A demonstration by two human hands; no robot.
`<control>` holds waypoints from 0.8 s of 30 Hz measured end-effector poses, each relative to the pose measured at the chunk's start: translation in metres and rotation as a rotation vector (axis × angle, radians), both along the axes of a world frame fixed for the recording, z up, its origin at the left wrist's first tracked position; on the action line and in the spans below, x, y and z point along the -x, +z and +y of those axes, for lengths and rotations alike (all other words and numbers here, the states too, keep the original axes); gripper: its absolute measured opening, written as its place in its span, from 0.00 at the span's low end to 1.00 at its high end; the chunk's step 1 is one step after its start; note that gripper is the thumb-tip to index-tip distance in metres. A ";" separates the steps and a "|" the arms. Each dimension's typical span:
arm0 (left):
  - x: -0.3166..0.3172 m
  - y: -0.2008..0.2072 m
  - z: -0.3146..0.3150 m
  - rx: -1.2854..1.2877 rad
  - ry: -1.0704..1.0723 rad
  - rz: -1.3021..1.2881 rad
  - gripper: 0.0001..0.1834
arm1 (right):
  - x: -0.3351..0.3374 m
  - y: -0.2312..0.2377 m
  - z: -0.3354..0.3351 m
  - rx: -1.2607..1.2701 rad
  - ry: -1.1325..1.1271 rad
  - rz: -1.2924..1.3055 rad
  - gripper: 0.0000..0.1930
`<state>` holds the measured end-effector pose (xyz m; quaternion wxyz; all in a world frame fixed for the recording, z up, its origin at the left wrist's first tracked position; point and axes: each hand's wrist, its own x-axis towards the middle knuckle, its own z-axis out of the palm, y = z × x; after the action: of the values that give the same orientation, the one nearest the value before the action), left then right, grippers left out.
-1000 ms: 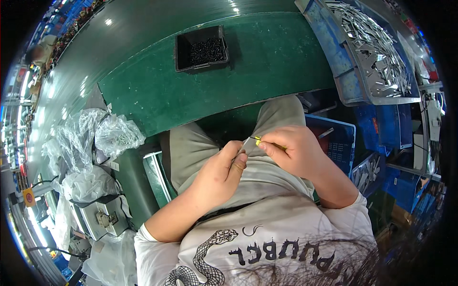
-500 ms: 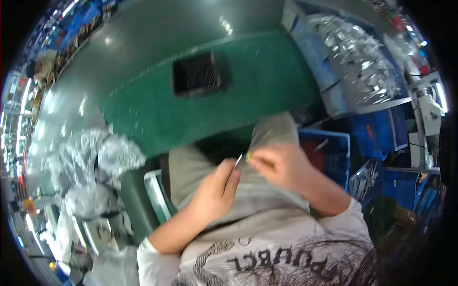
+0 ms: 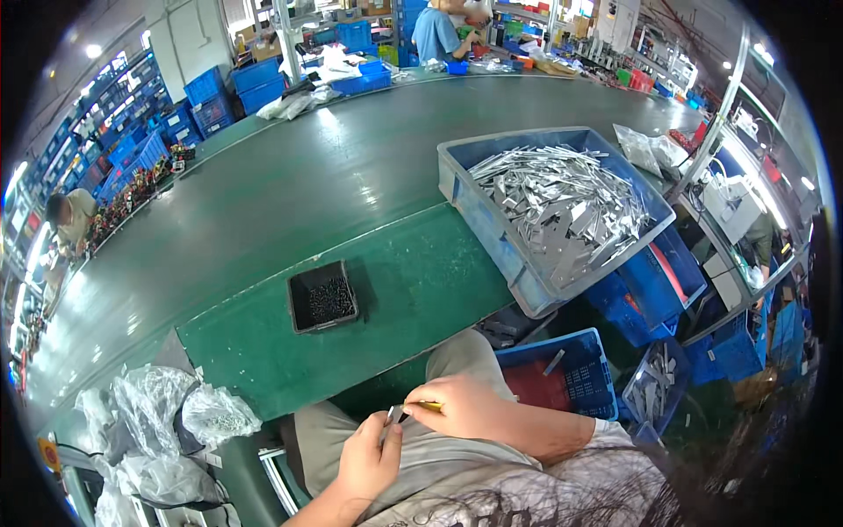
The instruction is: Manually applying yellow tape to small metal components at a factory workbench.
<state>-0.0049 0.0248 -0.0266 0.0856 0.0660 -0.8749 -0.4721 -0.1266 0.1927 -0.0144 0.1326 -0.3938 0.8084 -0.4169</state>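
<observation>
My left hand [image 3: 369,458] is closed, with a small silver metal piece [image 3: 393,413] pinched between thumb and fingers. Against it, over my lap, comes my right hand [image 3: 464,407], its fingers closed round a slim yellow tool [image 3: 430,406]. The tool's kind is not clear, since the hand covers most of it. A dark tip or edge shows between the two hands, too small to make out. Beyond them on the green table [image 3: 421,272] stands a black open box [image 3: 299,327] holding many small dark parts.
A large blue-grey bin [image 3: 492,237] of silver metal strips stands on the table at right. Below it sits a blue crate [image 3: 606,386]. Clear plastic bags [image 3: 158,404] lie at left. Across the table a person in blue [image 3: 435,37] is at work.
The view has tilted up, so the table, bin and far side show more and my hands sit lower. My right fingertips are now right up against the metal piece.
</observation>
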 end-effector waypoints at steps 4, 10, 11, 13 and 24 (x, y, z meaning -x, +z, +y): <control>0.001 0.004 0.000 0.053 0.024 0.029 0.10 | 0.001 -0.001 -0.001 -0.011 0.014 0.039 0.10; -0.004 -0.009 -0.005 0.057 0.062 0.009 0.10 | -0.010 0.006 -0.003 0.003 0.009 0.071 0.14; -0.006 -0.009 -0.006 0.070 0.064 -0.007 0.11 | -0.012 0.006 -0.004 0.007 0.011 0.066 0.14; -0.006 -0.005 -0.005 0.051 0.071 -0.001 0.12 | -0.016 0.009 -0.005 0.010 0.023 0.047 0.15; 0.002 -0.024 -0.001 -0.511 0.065 -0.151 0.18 | -0.013 0.009 0.002 0.121 0.024 0.102 0.13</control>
<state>-0.0064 0.0240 -0.0504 0.0157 0.1487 -0.7288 -0.6682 -0.1140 0.1946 -0.0051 0.0720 -0.4316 0.7826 -0.4429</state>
